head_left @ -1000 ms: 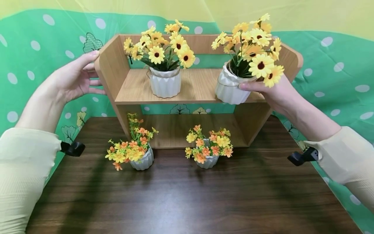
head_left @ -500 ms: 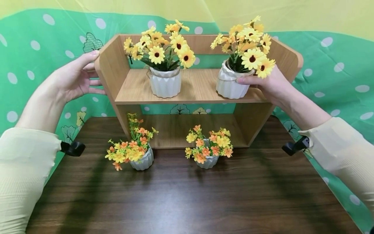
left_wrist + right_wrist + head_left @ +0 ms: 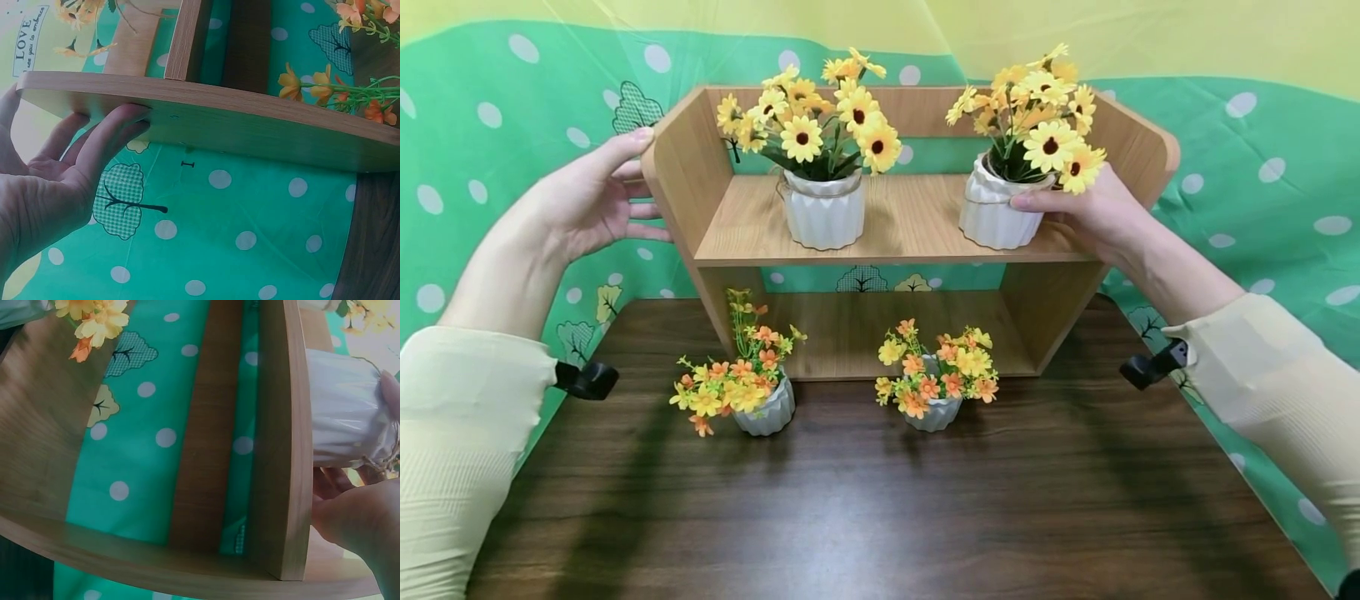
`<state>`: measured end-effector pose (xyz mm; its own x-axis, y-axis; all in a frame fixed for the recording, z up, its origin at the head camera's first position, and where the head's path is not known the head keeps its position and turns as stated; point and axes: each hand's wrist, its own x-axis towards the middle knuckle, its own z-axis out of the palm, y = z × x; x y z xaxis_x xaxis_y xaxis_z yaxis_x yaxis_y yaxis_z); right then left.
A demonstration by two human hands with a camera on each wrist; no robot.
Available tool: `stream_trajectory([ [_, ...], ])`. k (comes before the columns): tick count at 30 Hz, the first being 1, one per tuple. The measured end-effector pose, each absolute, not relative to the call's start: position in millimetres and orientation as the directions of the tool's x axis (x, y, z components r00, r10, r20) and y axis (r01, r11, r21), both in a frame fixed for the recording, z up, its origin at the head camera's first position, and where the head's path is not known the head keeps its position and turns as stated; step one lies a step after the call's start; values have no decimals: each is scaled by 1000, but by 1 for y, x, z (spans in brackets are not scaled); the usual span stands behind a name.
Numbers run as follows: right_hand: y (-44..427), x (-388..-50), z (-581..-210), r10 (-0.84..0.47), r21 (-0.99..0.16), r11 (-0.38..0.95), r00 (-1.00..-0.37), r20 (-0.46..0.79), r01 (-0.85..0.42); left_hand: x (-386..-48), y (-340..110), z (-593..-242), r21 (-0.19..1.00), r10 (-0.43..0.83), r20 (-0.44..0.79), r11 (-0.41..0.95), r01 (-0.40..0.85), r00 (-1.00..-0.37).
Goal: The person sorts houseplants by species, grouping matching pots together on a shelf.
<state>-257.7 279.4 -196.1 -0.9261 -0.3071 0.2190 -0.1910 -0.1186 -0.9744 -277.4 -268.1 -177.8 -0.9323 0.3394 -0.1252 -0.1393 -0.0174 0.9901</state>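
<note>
A white ribbed pot of yellow daisies (image 3: 1004, 218) stands upright on the right part of the upper shelf; my right hand (image 3: 1101, 212) grips its right side, thumb across the front. In the right wrist view the pot (image 3: 350, 409) meets the shelf board, with my right hand (image 3: 362, 512) around it. A similar daisy pot (image 3: 825, 218) stands left of centre on the same shelf. My left hand (image 3: 591, 200) holds the left side panel of the wooden shelf unit (image 3: 681, 167), thumb on its edge. In the left wrist view my left hand's (image 3: 69, 169) fingertips press the panel's outer face (image 3: 219, 125).
On the dark table (image 3: 850, 508), in front of the unit, stand two smaller pots with orange and yellow flowers, one at the left (image 3: 769, 410), tilted, and one nearer the middle (image 3: 934, 415). A dotted green cloth (image 3: 1240, 192) hangs behind.
My right hand has moved left and slightly up with the daisy pot, which has gone from tilted over the shelf's front edge to upright on the shelf. My left hand has stayed in place.
</note>
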Motion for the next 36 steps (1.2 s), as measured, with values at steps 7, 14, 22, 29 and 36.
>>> stream_trajectory([
  [7, 281, -260, -196, -326, -978, -105, -923, 206, -181, -279, -267, -177, 989, 337, -131, -15, -145, -932],
  [14, 280, -261, -196, -332, -978, -107, -921, 203, -177, -278, -269, -177, 990, 334, -127, -17, -141, -934],
  [22, 280, -262, -196, -330, -981, -114, -925, 187, -157, -278, -268, -177, 991, 337, -115, -22, -130, -934],
  [29, 279, -263, -197, -330, -982, -105, -926, 181, -155, -279, -269, -178, 990, 331, -121, -25, -137, -936],
  [36, 278, -265, -198, -339, -981, -93, -921, 190, -168, -279, -269, -179, 989, 330, -124, -30, -142, -936],
])
